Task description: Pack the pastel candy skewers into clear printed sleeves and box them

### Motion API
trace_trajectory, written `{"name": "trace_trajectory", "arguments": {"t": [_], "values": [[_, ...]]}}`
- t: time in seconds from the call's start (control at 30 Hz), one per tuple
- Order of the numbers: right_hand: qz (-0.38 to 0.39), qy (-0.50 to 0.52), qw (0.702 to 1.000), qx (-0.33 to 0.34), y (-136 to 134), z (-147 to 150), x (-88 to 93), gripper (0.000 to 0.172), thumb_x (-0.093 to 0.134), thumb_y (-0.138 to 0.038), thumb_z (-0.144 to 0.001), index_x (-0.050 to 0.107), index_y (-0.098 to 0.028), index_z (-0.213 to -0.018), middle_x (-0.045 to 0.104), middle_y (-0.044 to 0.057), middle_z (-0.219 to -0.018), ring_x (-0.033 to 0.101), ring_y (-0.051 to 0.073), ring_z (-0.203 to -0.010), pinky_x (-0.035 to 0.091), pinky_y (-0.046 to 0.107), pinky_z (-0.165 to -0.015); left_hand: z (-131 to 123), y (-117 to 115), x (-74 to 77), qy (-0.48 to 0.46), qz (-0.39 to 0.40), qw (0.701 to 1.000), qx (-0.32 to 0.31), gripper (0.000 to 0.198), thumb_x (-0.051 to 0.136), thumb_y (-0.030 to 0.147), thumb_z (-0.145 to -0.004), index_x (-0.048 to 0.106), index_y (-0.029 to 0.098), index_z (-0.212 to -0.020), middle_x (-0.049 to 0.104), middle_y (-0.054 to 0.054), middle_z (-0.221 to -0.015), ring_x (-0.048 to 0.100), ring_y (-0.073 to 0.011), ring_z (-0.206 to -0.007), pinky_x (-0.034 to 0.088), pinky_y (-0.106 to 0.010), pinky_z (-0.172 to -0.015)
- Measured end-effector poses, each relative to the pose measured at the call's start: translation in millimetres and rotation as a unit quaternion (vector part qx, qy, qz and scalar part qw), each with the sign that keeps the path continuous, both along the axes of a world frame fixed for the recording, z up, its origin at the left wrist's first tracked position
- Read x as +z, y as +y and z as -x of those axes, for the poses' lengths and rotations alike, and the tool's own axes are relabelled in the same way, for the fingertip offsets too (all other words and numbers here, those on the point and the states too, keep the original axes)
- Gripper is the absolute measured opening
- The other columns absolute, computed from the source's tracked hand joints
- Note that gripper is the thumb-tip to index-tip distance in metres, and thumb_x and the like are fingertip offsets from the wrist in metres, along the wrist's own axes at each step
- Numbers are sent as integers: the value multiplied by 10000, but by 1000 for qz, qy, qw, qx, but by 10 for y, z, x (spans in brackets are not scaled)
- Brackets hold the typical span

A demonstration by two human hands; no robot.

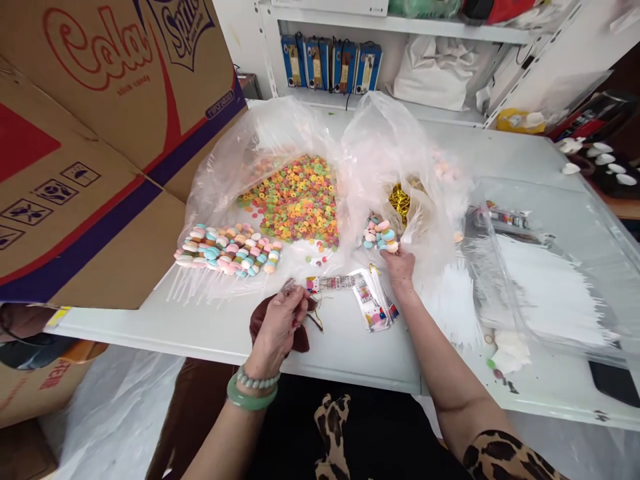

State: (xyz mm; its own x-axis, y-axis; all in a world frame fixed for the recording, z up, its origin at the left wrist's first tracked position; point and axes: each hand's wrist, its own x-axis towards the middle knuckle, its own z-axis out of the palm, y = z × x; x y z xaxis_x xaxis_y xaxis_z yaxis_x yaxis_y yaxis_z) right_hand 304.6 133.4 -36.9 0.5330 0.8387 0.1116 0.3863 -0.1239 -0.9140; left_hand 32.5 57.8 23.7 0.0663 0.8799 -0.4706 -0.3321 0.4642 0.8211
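Note:
My left hand (287, 317) is closed in a pinch over a dark brown cloth (260, 317); a small silvery, see-through bit shows at its fingertips, too unclear to name. My right hand (399, 268) reaches forward, its fingers closed at a small cluster of pastel candies (383, 233) by the mouth of a clear plastic bag (370, 140). Between my hands lie a silvery printed strip (340, 282) and a stack of printed cards (375, 315). To the left, rows of pastel candies on white sticks (225, 250) lie side by side.
A plastic bag of colourful ring candies (300, 200) lies open behind. Gold twist ties (399, 202) sit in the other bag. White sticks (550, 287) fill a clear tray at right, near a dark phone (615, 382). A large carton (100, 167) stands left; shelves (400, 23) rise behind.

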Motion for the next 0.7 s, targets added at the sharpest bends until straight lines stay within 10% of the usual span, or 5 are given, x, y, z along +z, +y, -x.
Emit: {"name": "trace_trajectory", "arguments": {"t": [0.17,0.33,0.53,0.7], "values": [[19,215,971,107,-548,652,270,233,705,-325,-586,561,-186,-703,569,-58,-633,501,119,-616,424,250,-616,-352,-67,128,14,-64,997,-29,341,750,401,-690,682,147,-906,631,-11,-719,415,-27,-407,186,-182,-385],[91,293,938,164,-920,1185,473,252,724,-298,-554,611,-196,-755,632,-32,-714,551,141,-674,450,266,-651,-385,-187,56,59,-71,996,-1,420,769,398,-668,703,129,-983,514,41,-468,412,-56,-398,226,-185,-404],[168,427,855,240,-1043,1351,554,244,702,-368,-595,567,-207,-718,447,-68,-435,408,106,-409,314,234,-401,-221,-341,-169,-96,45,994,15,334,798,340,-662,649,122,-866,566,10,-512,513,-87,-439,379,-188,-425],[185,443,846,232,-1128,1345,538,296,725,-382,-612,539,-192,-743,336,-117,-420,216,35,-357,100,198,-383,-174,-429,-257,-180,74,981,8,319,805,108,-615,644,117,-891,625,-8,-646,583,-84,-548,477,-188,-536]]}}
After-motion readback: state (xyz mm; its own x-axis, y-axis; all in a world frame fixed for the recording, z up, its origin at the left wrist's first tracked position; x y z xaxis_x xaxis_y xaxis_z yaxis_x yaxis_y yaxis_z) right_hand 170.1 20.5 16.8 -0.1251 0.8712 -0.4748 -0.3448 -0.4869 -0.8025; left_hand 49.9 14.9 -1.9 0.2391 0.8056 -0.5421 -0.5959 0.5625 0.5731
